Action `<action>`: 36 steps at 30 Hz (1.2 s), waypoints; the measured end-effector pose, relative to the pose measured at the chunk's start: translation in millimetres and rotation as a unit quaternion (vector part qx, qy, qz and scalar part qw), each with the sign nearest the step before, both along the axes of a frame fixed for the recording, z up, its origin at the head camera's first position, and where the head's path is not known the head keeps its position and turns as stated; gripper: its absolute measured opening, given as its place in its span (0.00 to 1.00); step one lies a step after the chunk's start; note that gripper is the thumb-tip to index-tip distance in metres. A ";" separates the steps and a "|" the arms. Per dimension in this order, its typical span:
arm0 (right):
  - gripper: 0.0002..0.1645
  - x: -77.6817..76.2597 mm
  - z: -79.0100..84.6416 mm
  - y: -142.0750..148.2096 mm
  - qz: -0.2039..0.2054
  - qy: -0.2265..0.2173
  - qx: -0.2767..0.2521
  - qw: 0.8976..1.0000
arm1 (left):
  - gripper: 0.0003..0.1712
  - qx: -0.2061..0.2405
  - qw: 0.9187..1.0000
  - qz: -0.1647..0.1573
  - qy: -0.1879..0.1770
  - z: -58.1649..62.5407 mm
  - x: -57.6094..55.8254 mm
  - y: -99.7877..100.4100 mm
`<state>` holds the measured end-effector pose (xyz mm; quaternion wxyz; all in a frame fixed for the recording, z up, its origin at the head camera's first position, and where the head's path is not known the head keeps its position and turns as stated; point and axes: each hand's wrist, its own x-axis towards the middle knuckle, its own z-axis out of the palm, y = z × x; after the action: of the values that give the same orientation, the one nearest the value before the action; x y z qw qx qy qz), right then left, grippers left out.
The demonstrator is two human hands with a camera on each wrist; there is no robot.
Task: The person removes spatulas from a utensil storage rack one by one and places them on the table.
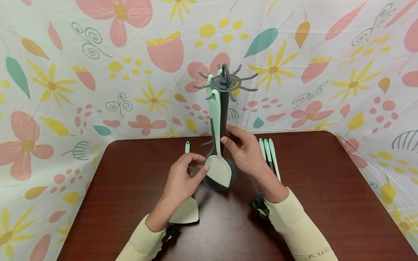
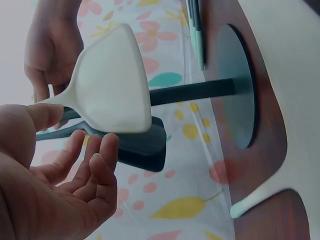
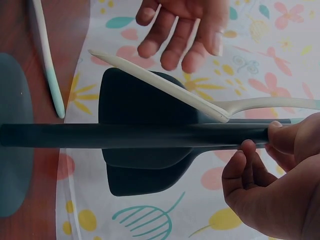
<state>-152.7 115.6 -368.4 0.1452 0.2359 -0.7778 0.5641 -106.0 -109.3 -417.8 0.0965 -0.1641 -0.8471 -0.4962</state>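
Observation:
A dark utensil stand (image 1: 225,108) with a round base and a ring of hooks stands upright on the table. A cream turner (image 1: 218,170) with a mint handle hangs from a front hook, its blade low. Behind it hang dark-bladed utensils (image 3: 145,95), mostly hidden in the head view. My right hand (image 1: 246,152) holds the stand's post between thumb and fingers, just right of the turner's handle. My left hand (image 1: 183,177) is at the left edge of the cream blade, fingers spread and loosely bent. In the right wrist view those left fingers show apart from the blade.
Another cream utensil (image 1: 186,212) with a mint handle tip lies on the brown table (image 1: 130,188), partly under the left forearm. Three mint-handled utensils (image 1: 270,152) lie to the right, partly behind the right forearm. A flower-patterned cloth (image 1: 156,72) hangs behind the table.

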 end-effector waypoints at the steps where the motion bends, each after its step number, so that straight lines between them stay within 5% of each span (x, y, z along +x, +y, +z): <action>1: 0.16 0.1 0.0 0.0 0.000 -0.001 0.000 1.000 | 0.12 0.004 1.000 -0.003 0.000 0.1 -0.2 1.3; 36: 0.18 -0.4 -2.2 -0.9 0.007 0.001 -0.013 1.000 | 0.18 0.050 0.997 -0.013 0.058 15.5 -4.8 21.8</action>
<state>-153.1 114.7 -370.6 0.1447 0.2399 -0.7686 0.5751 -110.9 -87.5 -402.3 0.1474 -0.1987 -0.8118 -0.5290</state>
